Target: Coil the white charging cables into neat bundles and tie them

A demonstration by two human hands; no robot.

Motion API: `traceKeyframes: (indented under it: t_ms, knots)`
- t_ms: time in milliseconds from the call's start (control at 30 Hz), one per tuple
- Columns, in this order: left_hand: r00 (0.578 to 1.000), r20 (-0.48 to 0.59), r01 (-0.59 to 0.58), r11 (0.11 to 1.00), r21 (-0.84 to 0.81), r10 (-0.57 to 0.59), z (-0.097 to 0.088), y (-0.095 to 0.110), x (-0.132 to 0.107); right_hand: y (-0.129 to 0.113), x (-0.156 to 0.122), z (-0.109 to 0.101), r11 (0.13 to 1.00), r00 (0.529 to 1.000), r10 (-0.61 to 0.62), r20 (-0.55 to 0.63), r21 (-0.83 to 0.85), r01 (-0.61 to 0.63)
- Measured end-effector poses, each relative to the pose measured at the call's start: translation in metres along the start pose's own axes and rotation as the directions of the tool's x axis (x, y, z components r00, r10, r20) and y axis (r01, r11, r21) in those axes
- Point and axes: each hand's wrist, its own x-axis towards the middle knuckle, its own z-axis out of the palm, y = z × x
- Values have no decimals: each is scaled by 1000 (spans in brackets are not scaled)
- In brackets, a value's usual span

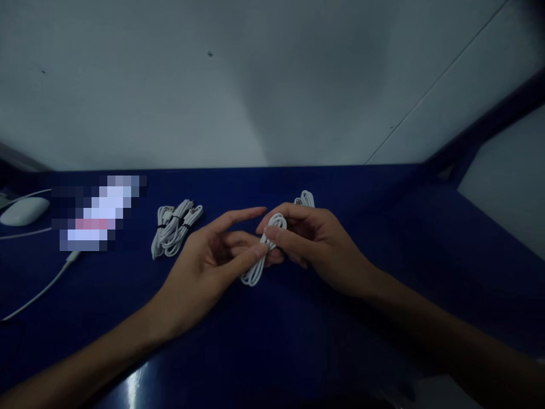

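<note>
My right hand [313, 241] is closed around a coiled white cable [260, 262], thumb and fingers pinching its middle. Loops of the cable stick out below the hand and behind it near the wall. My left hand [213, 261] meets the coil from the left, forefinger stretched out above and the lower fingers touching the coil. Both hands hover just over the dark blue table [298, 341].
Two bundled white cables [174, 227] tied with dark bands lie left of my hands. Farther left are a blurred-out object [100, 213], a white mouse-like thing [23, 211] and a loose white cord [42, 289]. A pale wall stands right behind the table.
</note>
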Motion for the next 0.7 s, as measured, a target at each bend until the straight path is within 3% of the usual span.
traceKeyframes:
  t_ms: [133,267,433,567,700]
  knots:
    - [987,-113,-98,982,160,117,-2,-4,-3,0,-1,-2,995,997,-68,-31,-75,66]
    - [949,-162,-206,920,333,271,-2,-7,-5,-2,-2,-2,989,995,-97,-23,-114,93]
    - [895,-189,-292,852,435,403,-3,-6,-4,-2,-3,-3,989,995,-96,16,-114,97]
    - [864,-220,-296,811,505,452,-4,-5,-5,-2,-3,-4,989,995,-94,16,-112,96]
    - [863,-242,-277,816,507,443,-3,-3,-6,-3,-4,-4,987,996,-91,-5,-133,89]
